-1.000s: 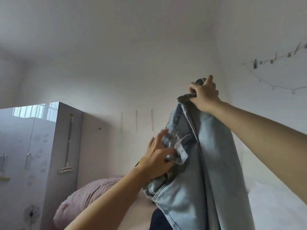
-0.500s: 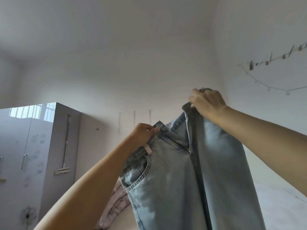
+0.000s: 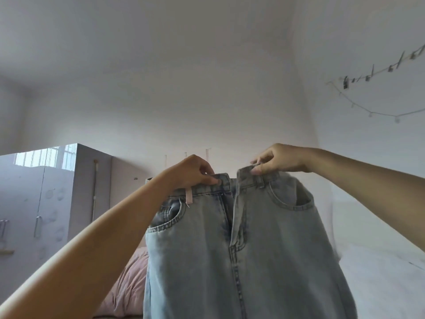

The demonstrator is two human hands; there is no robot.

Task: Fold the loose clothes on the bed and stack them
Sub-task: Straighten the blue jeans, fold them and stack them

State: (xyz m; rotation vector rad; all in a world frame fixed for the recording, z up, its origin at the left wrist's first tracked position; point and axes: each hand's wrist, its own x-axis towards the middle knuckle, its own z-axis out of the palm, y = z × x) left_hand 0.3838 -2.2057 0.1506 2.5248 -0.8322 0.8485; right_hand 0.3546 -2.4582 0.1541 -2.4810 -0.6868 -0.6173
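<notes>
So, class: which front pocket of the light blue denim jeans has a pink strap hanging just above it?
The pocket below the left hand; the other has none.

A: The jeans (image 3: 248,261) are showing pale blue, washed and faded, with darker seams. A small pink tab (image 3: 189,196) is hanging at the waistband.

B: Noting a dusty pink quilt (image 3: 128,288) behind them. The wardrobe (image 3: 57,203) is reading grey, with faint round flower prints on its doors.

A: The walls (image 3: 161,88) are looking plain white; the sheet (image 3: 379,284) is showing white too.
</notes>
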